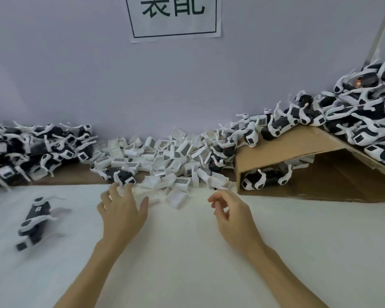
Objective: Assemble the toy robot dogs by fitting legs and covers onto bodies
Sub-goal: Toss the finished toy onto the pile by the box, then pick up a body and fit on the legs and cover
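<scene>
My left hand (121, 210) lies spread over the near edge of a heap of white covers (165, 158), its fingertips among the covers and holding nothing. Its fingers are straight. My right hand (233, 212) hovers over the white table with loosely curled fingers and nothing in it. A black-and-white toy robot dog (35, 221) lies blurred on the table at the left, apart from both hands. A black dog body (125, 175) with white legs sits just beyond my left fingertips.
A pile of toy dogs (31, 150) fills the back left. A larger pile (353, 114) rests on a tilted cardboard sheet (287, 143) at the right, with one dog (265, 178) under it. A purple wall with a paper sign (173, 16) stands behind.
</scene>
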`<move>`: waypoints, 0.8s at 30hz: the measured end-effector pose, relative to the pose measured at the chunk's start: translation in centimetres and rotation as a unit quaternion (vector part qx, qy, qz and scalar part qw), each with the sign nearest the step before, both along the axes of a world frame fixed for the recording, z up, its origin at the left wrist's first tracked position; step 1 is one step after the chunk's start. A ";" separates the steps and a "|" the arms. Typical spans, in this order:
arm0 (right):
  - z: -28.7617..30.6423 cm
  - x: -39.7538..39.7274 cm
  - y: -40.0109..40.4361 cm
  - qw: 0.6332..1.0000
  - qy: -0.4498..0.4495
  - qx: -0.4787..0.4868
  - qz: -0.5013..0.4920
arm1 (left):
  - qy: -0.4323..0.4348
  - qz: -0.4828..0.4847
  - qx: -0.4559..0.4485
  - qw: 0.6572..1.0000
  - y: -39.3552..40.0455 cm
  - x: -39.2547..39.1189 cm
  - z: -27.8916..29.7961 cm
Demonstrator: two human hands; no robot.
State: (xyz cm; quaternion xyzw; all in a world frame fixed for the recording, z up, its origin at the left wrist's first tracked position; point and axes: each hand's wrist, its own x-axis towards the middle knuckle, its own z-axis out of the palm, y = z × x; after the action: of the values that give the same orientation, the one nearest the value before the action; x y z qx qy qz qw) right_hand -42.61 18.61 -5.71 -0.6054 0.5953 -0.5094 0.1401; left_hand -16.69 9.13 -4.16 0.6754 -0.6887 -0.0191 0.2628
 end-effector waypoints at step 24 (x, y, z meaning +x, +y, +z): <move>1.8 0.2 0.1 0.954 -0.293 0.039 0.058 | 0.418 -0.333 -0.002 0.845 2.5 -7.0 3.3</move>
State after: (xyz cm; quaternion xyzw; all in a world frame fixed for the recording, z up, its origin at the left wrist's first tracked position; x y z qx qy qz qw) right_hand -42.42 18.68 -3.95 -0.4569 0.5116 -0.6320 0.3608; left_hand -23.67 11.63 -0.83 0.3330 -0.6975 -0.3844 0.5049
